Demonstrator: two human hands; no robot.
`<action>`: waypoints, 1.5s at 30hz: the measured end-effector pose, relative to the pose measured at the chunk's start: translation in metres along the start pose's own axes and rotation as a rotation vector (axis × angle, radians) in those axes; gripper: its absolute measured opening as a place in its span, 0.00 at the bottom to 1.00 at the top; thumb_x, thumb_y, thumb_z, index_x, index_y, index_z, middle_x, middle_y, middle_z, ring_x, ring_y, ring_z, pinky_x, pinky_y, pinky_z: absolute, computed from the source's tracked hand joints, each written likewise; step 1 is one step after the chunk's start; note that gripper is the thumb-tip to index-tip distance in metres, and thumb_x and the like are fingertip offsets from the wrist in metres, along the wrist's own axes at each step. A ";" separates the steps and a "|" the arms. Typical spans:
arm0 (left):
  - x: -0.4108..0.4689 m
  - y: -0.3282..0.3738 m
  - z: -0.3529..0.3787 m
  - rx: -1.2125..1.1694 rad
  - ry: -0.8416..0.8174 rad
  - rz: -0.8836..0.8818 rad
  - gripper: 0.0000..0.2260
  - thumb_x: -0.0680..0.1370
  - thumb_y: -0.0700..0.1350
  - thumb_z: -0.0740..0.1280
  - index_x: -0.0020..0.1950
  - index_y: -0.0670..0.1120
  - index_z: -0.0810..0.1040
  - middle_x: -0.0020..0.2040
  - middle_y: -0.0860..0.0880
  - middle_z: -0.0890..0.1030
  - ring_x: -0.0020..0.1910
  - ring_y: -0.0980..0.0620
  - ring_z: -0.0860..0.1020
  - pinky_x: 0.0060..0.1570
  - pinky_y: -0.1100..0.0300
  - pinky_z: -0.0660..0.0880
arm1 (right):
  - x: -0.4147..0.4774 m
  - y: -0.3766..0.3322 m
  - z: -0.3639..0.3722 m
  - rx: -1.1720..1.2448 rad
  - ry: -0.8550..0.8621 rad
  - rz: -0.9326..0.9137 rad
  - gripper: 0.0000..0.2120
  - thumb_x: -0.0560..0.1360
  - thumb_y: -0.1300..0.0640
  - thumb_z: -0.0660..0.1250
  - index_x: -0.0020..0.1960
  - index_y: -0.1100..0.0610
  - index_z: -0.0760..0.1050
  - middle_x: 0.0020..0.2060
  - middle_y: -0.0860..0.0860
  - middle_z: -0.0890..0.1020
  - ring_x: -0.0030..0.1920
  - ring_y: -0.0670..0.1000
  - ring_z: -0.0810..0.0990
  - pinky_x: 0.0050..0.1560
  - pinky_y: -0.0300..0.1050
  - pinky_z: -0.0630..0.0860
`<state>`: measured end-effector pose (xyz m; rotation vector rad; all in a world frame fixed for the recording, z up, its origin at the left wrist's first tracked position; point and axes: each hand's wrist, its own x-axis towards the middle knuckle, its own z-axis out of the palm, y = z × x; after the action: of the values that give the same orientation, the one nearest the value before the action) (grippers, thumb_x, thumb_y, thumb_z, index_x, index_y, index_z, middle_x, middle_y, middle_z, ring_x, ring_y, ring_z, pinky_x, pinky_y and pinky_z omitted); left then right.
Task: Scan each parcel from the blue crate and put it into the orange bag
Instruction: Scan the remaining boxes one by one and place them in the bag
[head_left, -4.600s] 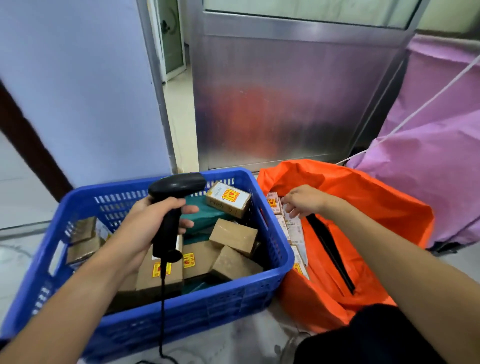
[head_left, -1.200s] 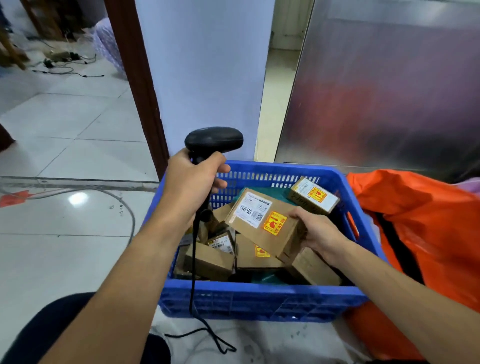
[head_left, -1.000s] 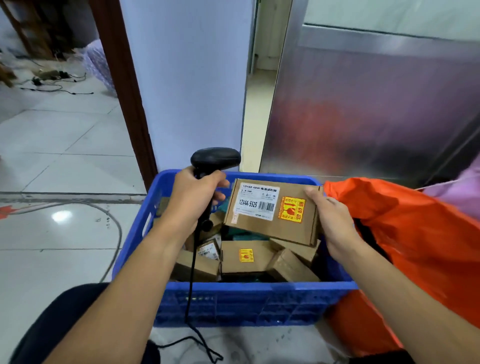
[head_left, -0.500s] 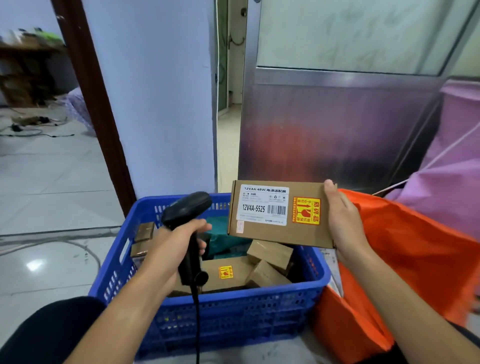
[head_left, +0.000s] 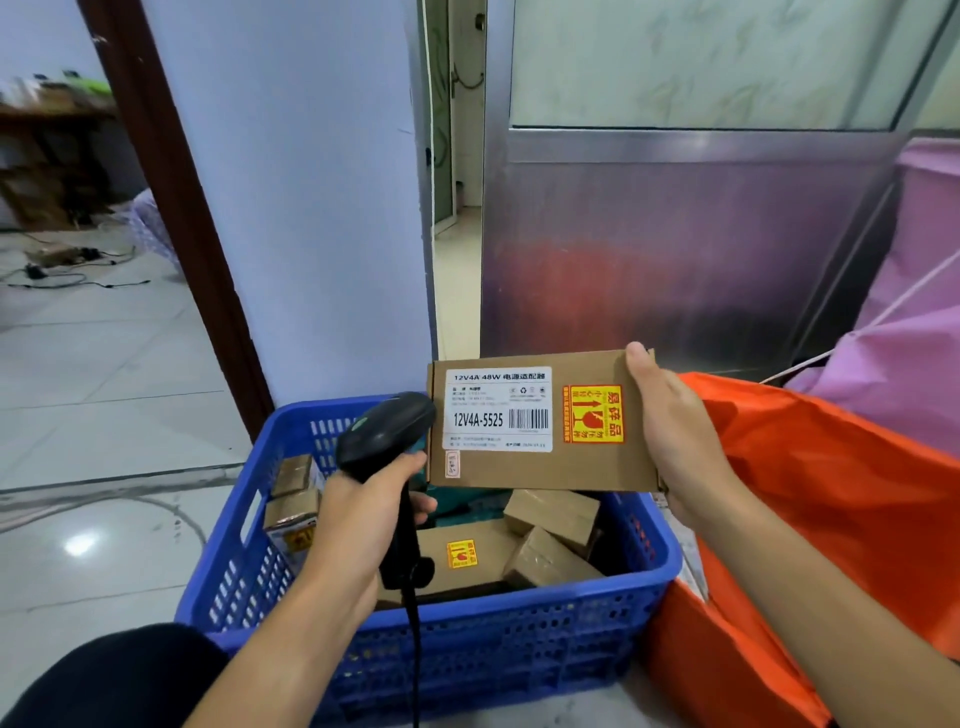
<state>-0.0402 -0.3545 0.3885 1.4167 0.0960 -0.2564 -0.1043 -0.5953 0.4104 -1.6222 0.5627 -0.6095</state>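
Tiled floor (head_left: 104, 415), pale wall and steel door panel (head_left: 675, 234) behind.

Up and clear of the blue crate (head_left: 467, 623) within the last second: one parcel (head_left: 540, 421), held upright above the crate's far right corner, printed face toward the camera. White label (head_left: 496, 408) with barcode fully exposed, fragile sticker (head_left: 593, 414) just beside it.

Gripped at its right end by the right hand (head_left: 675, 436), thumb over the top corner, fingers hidden behind the box.

Closer in than half a second back: black scanner (head_left: 387, 431), head now just beside the parcel's left edge. Handle clutched in the left hand (head_left: 358, 519), fingers closed round it. Head apparently level with the box edge, not squarely on the barcode. No beam visible, so no read confirmed.

Judged: scan step in hand, bagging not yet done.

Below, several more brown boxes (head_left: 550, 512) left in the crate, so plenty of rounds to go.

Against the crate's right side, orange bag (head_left: 831, 493), just beyond the right wrist, mouth not clearly seen. Probably a short carry once scanned.

Farther right, purple fabric (head_left: 909, 338).
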 end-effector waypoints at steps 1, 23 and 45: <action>0.000 -0.001 -0.002 -0.003 0.012 -0.002 0.06 0.80 0.42 0.72 0.56 0.43 0.82 0.31 0.45 0.83 0.34 0.50 0.82 0.46 0.51 0.80 | -0.001 0.002 0.001 0.015 -0.010 0.002 0.23 0.81 0.34 0.59 0.56 0.52 0.79 0.43 0.49 0.87 0.44 0.49 0.87 0.42 0.43 0.78; -0.005 -0.014 0.003 0.127 -0.169 0.015 0.08 0.78 0.42 0.74 0.58 0.46 0.85 0.46 0.42 0.88 0.39 0.50 0.84 0.51 0.50 0.83 | -0.016 0.012 -0.028 -0.018 0.026 -0.062 0.19 0.77 0.41 0.70 0.55 0.57 0.81 0.44 0.51 0.89 0.44 0.52 0.89 0.51 0.55 0.85; -0.012 -0.011 0.006 0.159 -0.312 -0.016 0.08 0.77 0.43 0.76 0.42 0.39 0.83 0.33 0.41 0.79 0.27 0.47 0.73 0.35 0.51 0.72 | 0.000 0.011 -0.027 -0.225 0.283 -0.287 0.19 0.74 0.34 0.69 0.51 0.48 0.74 0.45 0.46 0.84 0.47 0.47 0.85 0.49 0.54 0.85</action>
<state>-0.0550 -0.3603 0.3809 1.5165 -0.1728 -0.5040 -0.1225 -0.6165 0.4029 -1.8588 0.6262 -1.0307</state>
